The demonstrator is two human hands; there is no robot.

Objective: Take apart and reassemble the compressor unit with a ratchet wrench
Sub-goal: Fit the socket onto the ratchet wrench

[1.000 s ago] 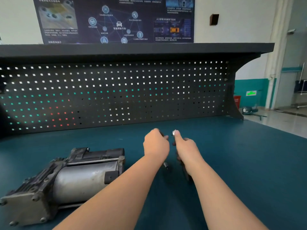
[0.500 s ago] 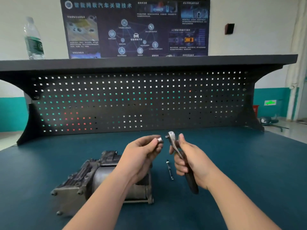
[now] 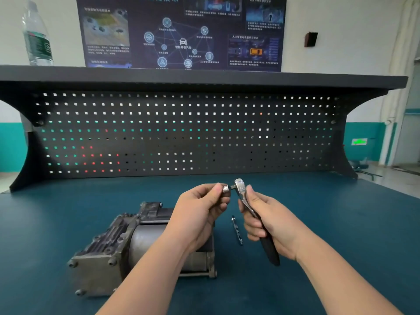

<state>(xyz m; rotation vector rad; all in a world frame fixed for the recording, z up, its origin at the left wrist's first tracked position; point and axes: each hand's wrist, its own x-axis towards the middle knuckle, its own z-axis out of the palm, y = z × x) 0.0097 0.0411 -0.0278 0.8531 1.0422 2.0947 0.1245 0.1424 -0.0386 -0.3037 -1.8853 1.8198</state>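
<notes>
Two hands up over worktop [image 3: 341, 223] | left hand [image 3: 200, 212] grip pinches socket [image 3: 225, 188] at ratchet wrench [image 3: 252, 212] drive | right hand [image 3: 270, 221] grip wraps wrench handle | compressor unit [image 3: 127, 244] near-left on worktop | extension bar [image 3: 237, 230] lying between hands

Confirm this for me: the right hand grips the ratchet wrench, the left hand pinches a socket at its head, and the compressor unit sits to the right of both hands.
Not quite. In the head view the compressor unit sits to the left, partly behind the left forearm. The rest holds: right hand grips the ratchet wrench, left hand pinches the socket.
</notes>
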